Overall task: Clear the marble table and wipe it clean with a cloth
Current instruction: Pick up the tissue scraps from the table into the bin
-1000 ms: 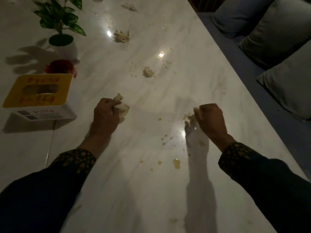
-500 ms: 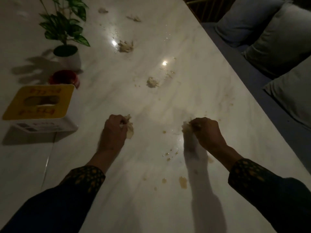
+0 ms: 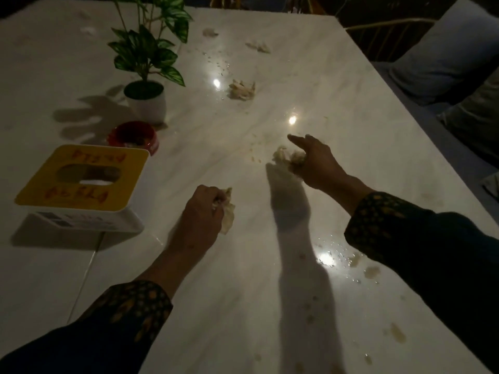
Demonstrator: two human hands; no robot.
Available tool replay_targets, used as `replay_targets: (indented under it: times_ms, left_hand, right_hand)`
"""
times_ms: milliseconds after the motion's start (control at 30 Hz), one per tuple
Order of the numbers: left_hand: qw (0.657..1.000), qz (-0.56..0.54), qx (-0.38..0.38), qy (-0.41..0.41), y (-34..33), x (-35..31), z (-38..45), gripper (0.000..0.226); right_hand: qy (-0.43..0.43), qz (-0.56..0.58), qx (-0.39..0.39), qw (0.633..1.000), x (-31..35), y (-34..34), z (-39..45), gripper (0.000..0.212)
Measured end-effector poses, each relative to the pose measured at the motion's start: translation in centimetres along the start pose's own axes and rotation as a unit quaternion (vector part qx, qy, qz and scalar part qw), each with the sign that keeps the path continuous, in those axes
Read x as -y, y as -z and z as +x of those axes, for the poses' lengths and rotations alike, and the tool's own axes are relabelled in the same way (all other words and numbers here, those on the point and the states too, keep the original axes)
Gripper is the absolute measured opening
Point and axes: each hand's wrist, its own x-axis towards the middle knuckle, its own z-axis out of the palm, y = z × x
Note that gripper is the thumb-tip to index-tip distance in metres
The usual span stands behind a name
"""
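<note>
Dim light falls on the marble table (image 3: 337, 85), where 3 crumpled tissue wads lie loose: 1 mid-table (image 3: 242, 89) and 2 at the far end (image 3: 258, 46) (image 3: 210, 32). Crumbs and wet spots (image 3: 372, 272) dot the near side. 1 potted plant (image 3: 147, 66), 1 red dish (image 3: 133, 137) and 1 yellow-topped tissue box (image 3: 81, 184) stand at the left; its orange writing is unreadable. The left hand (image 3: 201, 214) clenches a wad (image 3: 227, 211). The right hand (image 3: 314, 160), farther up the table than 0.5 s ago, grasps a wad (image 3: 289, 157), forefinger extended.
</note>
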Motion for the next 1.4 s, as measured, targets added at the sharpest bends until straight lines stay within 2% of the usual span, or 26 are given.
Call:
replay_targets:
  times_ms: [100,167,233,367,467,600,733,833,900,1100,1400]
  left_hand:
    - [0.999,-0.021,0.015,-0.020,-0.2,0.8,0.5,0.019]
    - [0.998,0.017,0.024,-0.054,-0.6,1.6,0.4,0.024]
    - [0.993,0.071,0.045,-0.083,-1.0,2.1,0.2,0.036]
    - [0.993,0.069,0.049,-0.085,-1.5,1.9,0.2,0.026]
    - [0.999,0.021,0.037,-0.022,-1.6,1.1,-0.7,0.015]
    - [0.998,-0.033,0.028,0.048,-0.2,-1.2,-3.8,0.013]
    - [0.995,-0.039,0.026,0.091,2.6,-3.7,-7.4,0.012]
    - [0.994,-0.050,0.015,0.095,5.7,-5.9,-10.7,0.015]
    - [0.996,-0.035,0.013,0.078,8.2,-7.1,-13.4,0.015]
    - [0.997,-0.021,0.014,0.068,17.5,-8.1,-22.2,0.013]
    - [0.997,0.050,-0.013,0.063,35.4,-2.9,-32.9,0.014]
  right_hand:
    - [-0.002,-0.061,0.059,0.996,0.2,-0.9,2.8,0.081]
    - [0.015,-0.097,0.078,0.992,0.1,-1.9,4.0,0.078]
    - [0.024,-0.111,0.084,0.990,-0.1,-2.6,4.5,0.066]
    - [0.017,-0.101,0.062,0.993,0.2,-2.3,3.1,0.037]
    - [0.010,-0.054,0.053,0.997,0.7,-1.8,-0.4,0.030]
    - [0.003,0.034,0.020,0.999,2.2,-0.9,-7.6,0.029]
    - [-0.040,0.189,0.028,0.981,5.8,1.2,-15.5,0.024]
    - [-0.099,0.325,0.056,0.939,9.2,2.4,-21.3,0.020]
    - [-0.105,0.347,0.070,0.929,11.7,2.6,-25.2,0.021]
    - [-0.064,0.306,0.100,0.944,19.9,1.4,-35.2,0.019]
    - [0.031,0.261,0.123,0.957,36.0,-4.3,-44.6,0.021]
